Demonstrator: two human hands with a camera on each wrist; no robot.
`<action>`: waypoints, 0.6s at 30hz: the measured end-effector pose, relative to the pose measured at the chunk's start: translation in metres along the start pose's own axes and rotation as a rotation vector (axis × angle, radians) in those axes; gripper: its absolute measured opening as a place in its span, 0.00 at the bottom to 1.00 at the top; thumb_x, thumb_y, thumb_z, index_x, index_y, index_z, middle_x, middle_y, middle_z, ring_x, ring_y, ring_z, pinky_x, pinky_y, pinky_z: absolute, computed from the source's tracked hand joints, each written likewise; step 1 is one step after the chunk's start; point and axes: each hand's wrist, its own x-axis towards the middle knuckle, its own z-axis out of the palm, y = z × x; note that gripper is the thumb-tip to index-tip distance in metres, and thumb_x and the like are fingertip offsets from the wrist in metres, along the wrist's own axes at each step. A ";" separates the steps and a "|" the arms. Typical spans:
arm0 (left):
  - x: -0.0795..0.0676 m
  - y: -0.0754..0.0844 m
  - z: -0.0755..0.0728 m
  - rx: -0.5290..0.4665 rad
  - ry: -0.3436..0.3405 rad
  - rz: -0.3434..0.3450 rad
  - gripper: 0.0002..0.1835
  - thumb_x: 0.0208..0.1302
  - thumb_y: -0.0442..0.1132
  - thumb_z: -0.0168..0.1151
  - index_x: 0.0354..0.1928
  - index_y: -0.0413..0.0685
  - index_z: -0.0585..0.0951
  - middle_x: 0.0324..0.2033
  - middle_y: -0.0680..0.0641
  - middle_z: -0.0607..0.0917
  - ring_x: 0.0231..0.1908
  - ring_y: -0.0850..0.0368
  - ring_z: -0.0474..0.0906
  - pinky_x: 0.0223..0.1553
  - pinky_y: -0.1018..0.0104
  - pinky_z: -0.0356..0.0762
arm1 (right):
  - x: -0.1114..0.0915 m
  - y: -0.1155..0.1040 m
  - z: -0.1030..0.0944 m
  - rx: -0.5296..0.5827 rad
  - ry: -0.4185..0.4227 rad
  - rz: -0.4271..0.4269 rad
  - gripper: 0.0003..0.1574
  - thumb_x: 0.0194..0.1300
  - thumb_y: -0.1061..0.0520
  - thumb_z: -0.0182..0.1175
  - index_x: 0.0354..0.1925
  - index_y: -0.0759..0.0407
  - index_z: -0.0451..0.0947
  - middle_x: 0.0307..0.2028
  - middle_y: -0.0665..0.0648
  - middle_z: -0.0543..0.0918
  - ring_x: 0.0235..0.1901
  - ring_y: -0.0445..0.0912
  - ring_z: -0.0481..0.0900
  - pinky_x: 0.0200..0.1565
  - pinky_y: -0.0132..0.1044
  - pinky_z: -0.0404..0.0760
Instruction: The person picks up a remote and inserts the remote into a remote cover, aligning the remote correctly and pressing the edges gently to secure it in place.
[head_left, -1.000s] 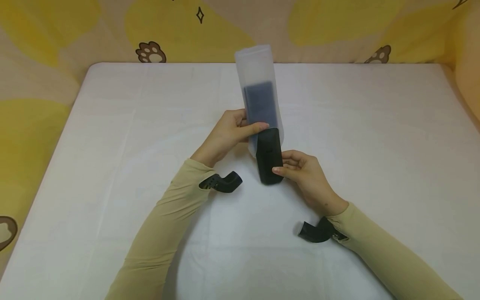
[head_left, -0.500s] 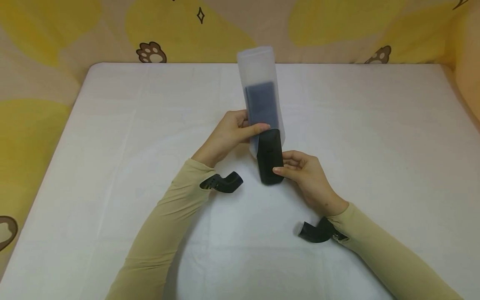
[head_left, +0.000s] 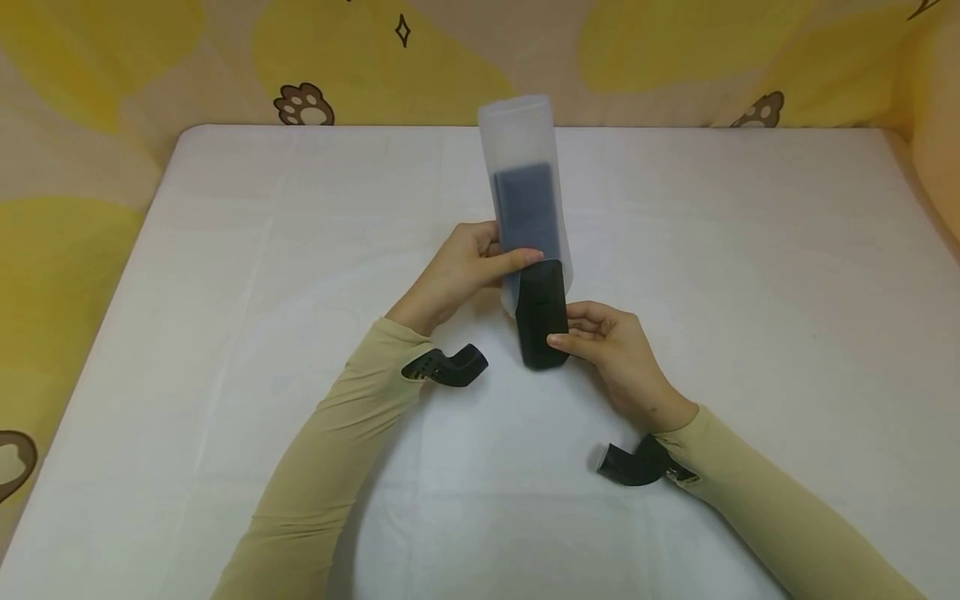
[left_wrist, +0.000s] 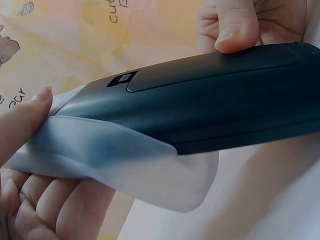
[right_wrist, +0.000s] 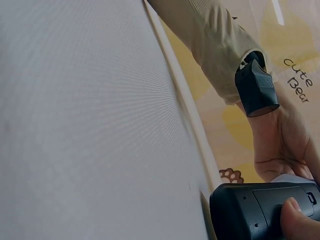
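A black remote control (head_left: 542,321) lies at a slant, its back with the battery cover and latch showing in the left wrist view. Its far part sits inside a frosted, see-through sleeve (head_left: 517,133); the near part sticks out of the sleeve's mouth. My left hand (head_left: 456,271) grips the sleeve with the remote in it, thumb on top at the sleeve's edge, fingers beneath. The right hand (head_left: 618,358) pinches the bare near end, thumb (right_wrist: 294,220) on the battery cover. The sleeve's far end hangs slack beyond the remote.
A white-covered table (head_left: 225,333) spreads under both hands. Patterned yellow cloth (head_left: 450,50) stands behind its far edge and along the sides. Black curved camera mounts (head_left: 450,367) poke out of both beige sleeves at the wrists.
The left hand and the frosted sleeve have shifted slightly to the right and toward me. The right hand stays nearly still, keeping its pinch on the remote's near end.
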 end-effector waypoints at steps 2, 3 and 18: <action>0.000 0.000 0.000 0.005 -0.001 0.001 0.18 0.62 0.33 0.63 0.51 0.32 0.76 0.41 0.37 0.85 0.43 0.52 0.82 0.43 0.60 0.81 | 0.000 0.000 0.000 0.000 0.000 -0.001 0.18 0.55 0.74 0.62 0.46 0.72 0.74 0.33 0.52 0.85 0.37 0.43 0.82 0.43 0.32 0.80; 0.000 0.000 0.000 0.007 -0.001 0.001 0.18 0.62 0.33 0.63 0.52 0.32 0.76 0.41 0.37 0.84 0.43 0.52 0.82 0.43 0.60 0.81 | 0.000 0.001 0.000 0.000 -0.001 -0.002 0.18 0.55 0.74 0.63 0.46 0.71 0.74 0.33 0.52 0.85 0.37 0.43 0.82 0.43 0.32 0.80; 0.003 -0.001 -0.002 -0.028 0.057 -0.015 0.17 0.62 0.33 0.63 0.50 0.30 0.78 0.40 0.36 0.85 0.41 0.53 0.83 0.44 0.60 0.80 | 0.003 0.001 -0.001 -0.061 -0.051 0.018 0.22 0.58 0.70 0.62 0.51 0.73 0.71 0.38 0.54 0.84 0.41 0.45 0.81 0.45 0.33 0.79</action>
